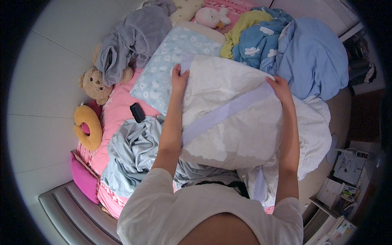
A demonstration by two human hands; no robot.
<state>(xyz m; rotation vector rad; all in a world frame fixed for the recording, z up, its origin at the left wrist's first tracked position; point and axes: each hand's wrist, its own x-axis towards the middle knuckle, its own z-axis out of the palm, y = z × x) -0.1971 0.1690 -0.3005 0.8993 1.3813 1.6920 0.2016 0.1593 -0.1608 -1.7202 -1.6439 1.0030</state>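
Observation:
A plump white pillow point(228, 81) with a pale lavender band slanting across it spreads in front of me. My left hand point(179, 78) grips its far left edge, thumb and fingers pinched at a lavender corner. At the far right corner my right hand point(281, 89) is closed on the same pillow. Under its far left side lies a light blue pillow point(153, 73) with a white flower pattern. White cloth point(314, 126) with creases lies at its right, and part of the bedding below the pillow is hidden.
Crumpled grey-green cloth point(132, 143) and a small black case point(137, 112) lie left on the pink bed sheet point(122, 100). A teddy bear point(97, 83), a yellow neck pillow point(88, 127) and a magenta cushion point(83, 175) line the wall. Blue bedding point(312, 57) is heaped at far right.

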